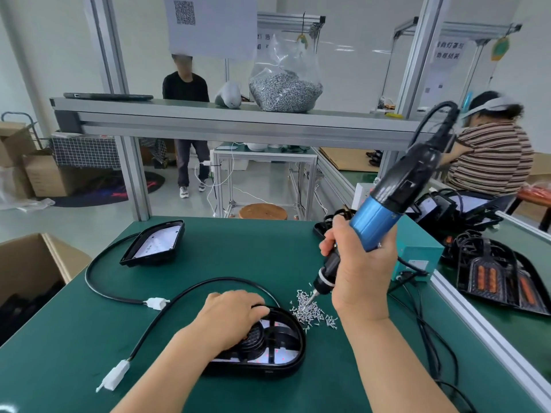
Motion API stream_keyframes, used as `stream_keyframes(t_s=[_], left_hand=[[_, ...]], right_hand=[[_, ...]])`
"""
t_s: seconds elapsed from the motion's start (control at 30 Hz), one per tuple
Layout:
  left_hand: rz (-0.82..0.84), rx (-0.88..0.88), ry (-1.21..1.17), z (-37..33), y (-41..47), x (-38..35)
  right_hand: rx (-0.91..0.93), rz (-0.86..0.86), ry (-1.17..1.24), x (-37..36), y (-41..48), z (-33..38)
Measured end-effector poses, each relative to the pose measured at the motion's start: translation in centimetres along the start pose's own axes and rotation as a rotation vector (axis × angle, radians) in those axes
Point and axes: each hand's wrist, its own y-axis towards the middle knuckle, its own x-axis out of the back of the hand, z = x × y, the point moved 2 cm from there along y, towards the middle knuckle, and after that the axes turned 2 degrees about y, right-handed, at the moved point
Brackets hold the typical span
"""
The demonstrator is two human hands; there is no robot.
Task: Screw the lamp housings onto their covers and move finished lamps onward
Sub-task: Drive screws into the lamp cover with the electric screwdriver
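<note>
Nearest on the green bench point(68, 338) lies a black lamp housing point(280, 353), open side up, its cable ending in a white connector point(114, 378) to the left. The left hand point(229, 317) rests palm-down on it, fingers point(253, 304) curled over the far rim and holding it. Just beside the housing's right end is a loose pile of screws point(314, 311). The bit of the electric screwdriver point(384, 201) dips into the pile (tool tilted, blue body up and to the right). The right hand point(357, 272) grips the tool, fingers point(329, 241) wrapped round its neck. Farther back on the left sits a second lamp point(155, 244). Beyond, a shelf point(208, 114) carries a clear bag of screws point(284, 90).
</note>
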Motion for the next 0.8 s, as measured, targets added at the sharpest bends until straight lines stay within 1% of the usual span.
stream_keyframes(t_s=[0.17,0.27,0.47,0.8], left_hand=[[-0.176,0.053,-0.021,-0.6,-0.7,-1.0],[-0.217,0.073,-0.005,-0.9,-1.1,-1.2],[-0.329,0.056,0.084,-1.0,-1.8,-1.5],[-0.275,0.055,0.045,-0.9,-1.7,-1.4]], right_hand=[[0.019,0.138,-0.098,-1.0,-1.6,-1.1],[0.018,0.212,-0.146,-1.7,-2.5,-2.0],[-0.022,0.213,-0.162,-2.3,-3.4,-3.7],[-0.005,0.246,-0.190,-3.2,-3.7,-5.6]])
